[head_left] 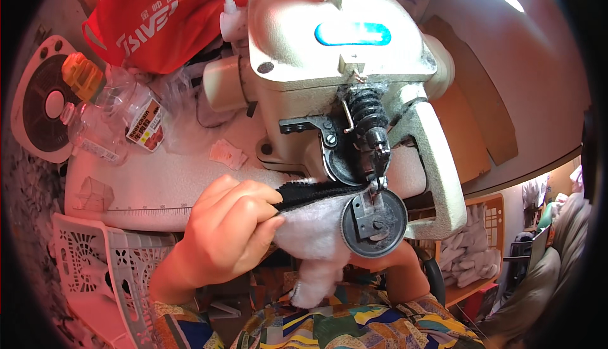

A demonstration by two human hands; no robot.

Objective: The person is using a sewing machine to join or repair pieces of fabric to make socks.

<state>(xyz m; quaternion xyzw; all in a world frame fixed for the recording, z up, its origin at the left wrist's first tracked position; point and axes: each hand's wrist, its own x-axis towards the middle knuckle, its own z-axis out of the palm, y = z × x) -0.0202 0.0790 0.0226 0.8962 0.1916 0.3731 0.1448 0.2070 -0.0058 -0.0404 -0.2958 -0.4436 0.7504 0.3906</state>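
Observation:
Closed in a pinch, my left hand [231, 229] grips the edge of a fluffy white fabric piece [313, 225] with a black edge layer [316, 192]. The piece stretches from my fingers to the feed discs of a cream-coloured sewing machine [354, 58]. Its upper edge runs in at the round dark disc [375, 224], under the needle mechanism [378, 153]. A soft white end hangs down over my patterned clothing. Behind and below the disc is my right hand [383, 262]; only a strip near the wrist shows, and its fingers are hidden.
On the white tabletop [145, 191] with a printed ruler lie clear plastic containers [104, 127] and a small paper packet [228, 154]. A red bag [158, 20] stands behind. Left below is a grey plastic basket [126, 273]; at right, a crate [494, 235] holds white fluffy pieces.

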